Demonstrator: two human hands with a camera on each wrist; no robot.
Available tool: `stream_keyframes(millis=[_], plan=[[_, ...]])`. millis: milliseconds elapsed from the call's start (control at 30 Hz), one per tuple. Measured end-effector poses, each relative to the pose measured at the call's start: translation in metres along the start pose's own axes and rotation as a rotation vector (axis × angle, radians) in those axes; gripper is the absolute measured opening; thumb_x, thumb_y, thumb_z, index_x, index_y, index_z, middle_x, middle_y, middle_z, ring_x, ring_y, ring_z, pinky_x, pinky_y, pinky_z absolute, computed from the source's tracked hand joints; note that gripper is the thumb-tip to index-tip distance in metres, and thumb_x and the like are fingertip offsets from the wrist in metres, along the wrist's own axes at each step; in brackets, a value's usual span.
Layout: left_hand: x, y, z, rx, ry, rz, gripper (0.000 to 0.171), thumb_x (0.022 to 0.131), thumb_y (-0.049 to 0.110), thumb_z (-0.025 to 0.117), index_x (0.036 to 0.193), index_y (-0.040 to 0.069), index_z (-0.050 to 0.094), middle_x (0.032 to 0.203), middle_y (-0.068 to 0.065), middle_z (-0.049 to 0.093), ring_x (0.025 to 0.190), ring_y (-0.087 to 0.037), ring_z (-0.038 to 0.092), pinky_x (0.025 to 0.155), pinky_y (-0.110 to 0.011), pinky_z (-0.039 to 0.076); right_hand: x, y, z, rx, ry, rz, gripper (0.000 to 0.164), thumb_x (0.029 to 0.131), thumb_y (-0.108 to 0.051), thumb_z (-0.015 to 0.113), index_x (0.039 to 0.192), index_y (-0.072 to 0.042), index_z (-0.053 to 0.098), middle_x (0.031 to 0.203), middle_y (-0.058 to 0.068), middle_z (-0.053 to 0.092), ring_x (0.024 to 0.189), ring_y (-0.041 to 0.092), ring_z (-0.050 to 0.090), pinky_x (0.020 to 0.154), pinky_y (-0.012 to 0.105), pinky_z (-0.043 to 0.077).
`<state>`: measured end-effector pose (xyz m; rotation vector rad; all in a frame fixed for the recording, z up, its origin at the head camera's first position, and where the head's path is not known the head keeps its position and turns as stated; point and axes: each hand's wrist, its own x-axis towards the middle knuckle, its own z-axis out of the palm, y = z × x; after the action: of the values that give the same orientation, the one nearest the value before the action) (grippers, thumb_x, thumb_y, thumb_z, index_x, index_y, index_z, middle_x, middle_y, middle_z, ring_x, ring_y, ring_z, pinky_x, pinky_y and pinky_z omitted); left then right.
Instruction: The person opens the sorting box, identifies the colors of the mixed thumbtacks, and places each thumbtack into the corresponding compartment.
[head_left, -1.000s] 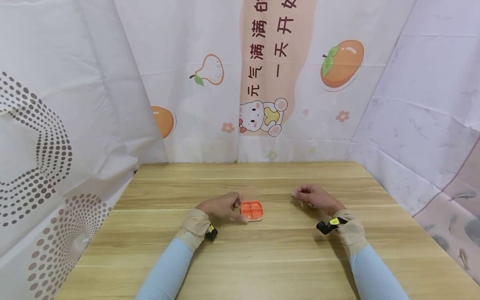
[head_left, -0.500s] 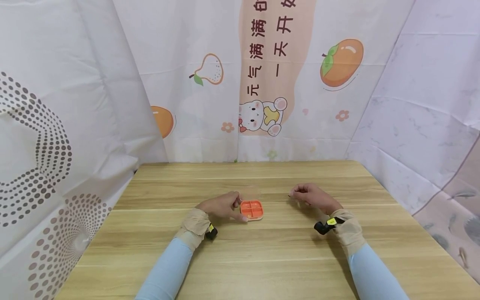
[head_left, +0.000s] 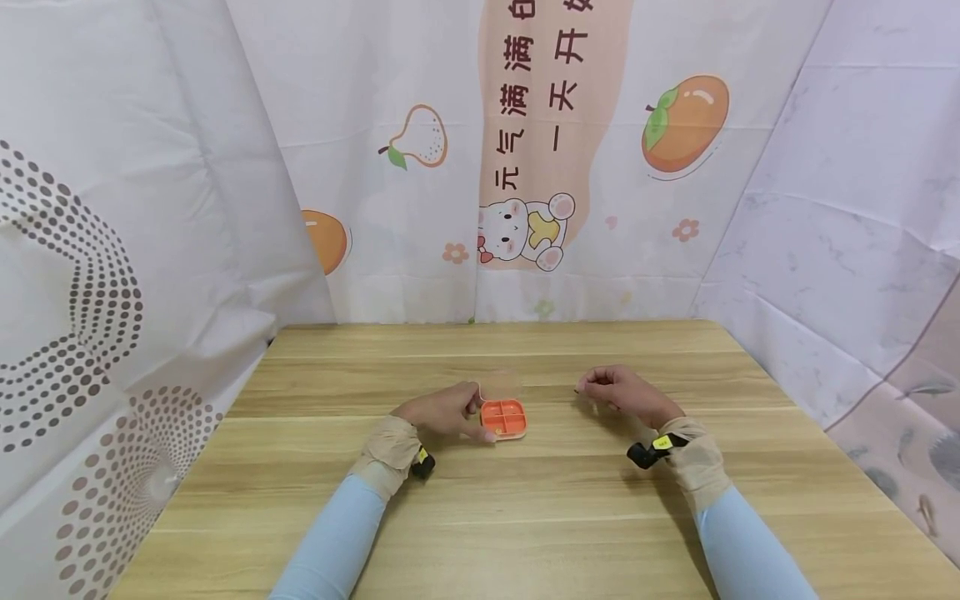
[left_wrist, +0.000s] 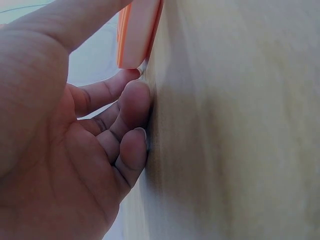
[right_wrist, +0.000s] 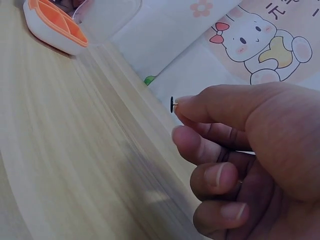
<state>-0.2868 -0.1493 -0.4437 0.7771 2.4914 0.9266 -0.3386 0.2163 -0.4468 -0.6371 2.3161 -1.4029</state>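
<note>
A small box with an orange divided tray [head_left: 504, 418] and a white outer shell, like a pill box, lies on the table with its clear lid [head_left: 500, 385] tipped back. My left hand [head_left: 448, 411] holds it from the left, thumb along the near edge and index finger by the far left corner. A tiny yellowish piece [head_left: 498, 431] shows in the near left compartment. Off to the right, my right hand [head_left: 628, 392] pinches a small pin with a flat black disc head [right_wrist: 172, 104] between thumb and index finger; its other fingers curl loosely below.
The wood-grain table [head_left: 480, 517] stretches to a printed white curtain [head_left: 420, 225] behind it. More curtains hang at the left and right sides. Each wrist carries a small black camera, like the one [head_left: 651, 452] on the right wrist.
My right hand has shifted slightly left toward the box, still pinching the pin. The left hand and the box keep their place.
</note>
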Motion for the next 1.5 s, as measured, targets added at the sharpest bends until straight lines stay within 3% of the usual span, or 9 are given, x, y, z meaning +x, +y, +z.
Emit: stream_keyframes(millis=[200, 467, 733, 1267, 1500], plan=[[0.0, -0.001, 0.0, 0.003, -0.001, -0.002, 0.065, 0.079, 0.044, 0.079, 0.12, 0.005, 0.045, 0.106, -0.009, 0.049, 0.093, -0.017, 0.045, 0.077, -0.027, 0.041, 0.002, -0.001, 0.004, -0.036, 0.014, 0.021, 0.03, 0.101, -0.026, 0.056, 0.113, 0.0, 0.063, 0.091, 0.023, 0.057, 0.058, 0.012, 0.04, 0.053, 0.026, 0.037], [0.002, -0.002, 0.0, 0.016, -0.001, 0.007, 0.065, 0.079, 0.045, 0.078, 0.12, 0.006, 0.046, 0.107, -0.007, 0.048, 0.095, -0.017, 0.046, 0.079, -0.027, 0.042, 0.001, -0.003, 0.005, -0.027, 0.009, 0.011, 0.029, 0.101, -0.025, 0.055, 0.113, 0.0, 0.063, 0.095, 0.019, 0.058, 0.059, 0.012, 0.04, 0.055, 0.028, 0.038], [0.003, -0.007, 0.001, 0.03, 0.012, 0.015, 0.062, 0.078, 0.05, 0.078, 0.113, 0.009, 0.046, 0.1, -0.006, 0.048, 0.088, -0.016, 0.045, 0.073, -0.026, 0.041, 0.002, -0.006, 0.008, -0.013, -0.016, -0.015, 0.033, 0.1, -0.026, 0.058, 0.113, 0.004, 0.062, 0.092, 0.028, 0.055, 0.062, 0.024, 0.041, 0.055, 0.033, 0.039], [-0.001, -0.003, 0.002, 0.005, 0.003, 0.005, 0.062, 0.079, 0.048, 0.078, 0.114, 0.008, 0.046, 0.101, -0.007, 0.048, 0.089, -0.016, 0.044, 0.073, -0.026, 0.041, 0.004, -0.009, 0.014, -0.033, -0.032, 0.004, 0.026, 0.1, -0.023, 0.057, 0.11, 0.0, 0.065, 0.099, 0.025, 0.059, 0.062, 0.018, 0.044, 0.055, 0.031, 0.039], [0.001, -0.003, 0.001, 0.01, 0.003, 0.006, 0.061, 0.079, 0.047, 0.078, 0.113, 0.007, 0.046, 0.101, -0.007, 0.048, 0.088, -0.015, 0.044, 0.072, -0.026, 0.04, 0.008, -0.011, 0.02, -0.058, -0.012, -0.014, 0.03, 0.099, -0.029, 0.06, 0.109, -0.002, 0.066, 0.098, 0.02, 0.062, 0.066, 0.017, 0.048, 0.058, 0.031, 0.043]])
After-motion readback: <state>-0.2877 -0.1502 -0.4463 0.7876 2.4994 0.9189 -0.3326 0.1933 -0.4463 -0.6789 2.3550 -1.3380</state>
